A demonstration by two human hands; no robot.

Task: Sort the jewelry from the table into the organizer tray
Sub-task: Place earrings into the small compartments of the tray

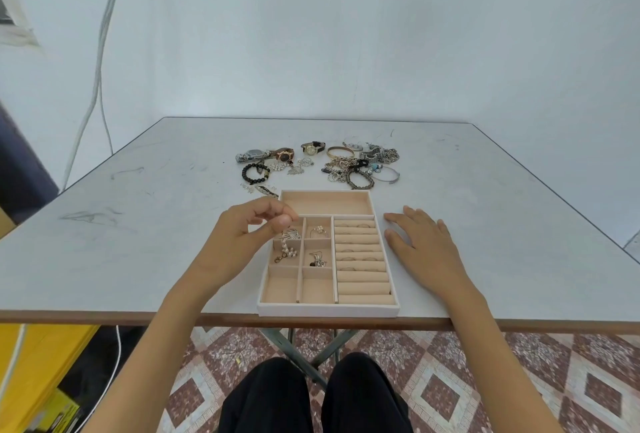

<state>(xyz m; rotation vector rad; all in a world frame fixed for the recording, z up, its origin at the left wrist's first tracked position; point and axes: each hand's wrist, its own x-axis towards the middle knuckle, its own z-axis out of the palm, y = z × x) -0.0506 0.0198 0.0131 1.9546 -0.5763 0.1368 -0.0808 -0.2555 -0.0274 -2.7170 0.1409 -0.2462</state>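
brooch (291,234) partly behind left hand (242,238), chains (341,165) indistinct

1 head-worn wide-angle camera looks forward and down, close above the table (138,242).

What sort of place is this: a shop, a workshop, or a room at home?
Likely a plain room at home set up for recording, not a shop: a scuffed folding table on crossed metal legs, a bare white wall with loose cables, and patterned floor tiles.
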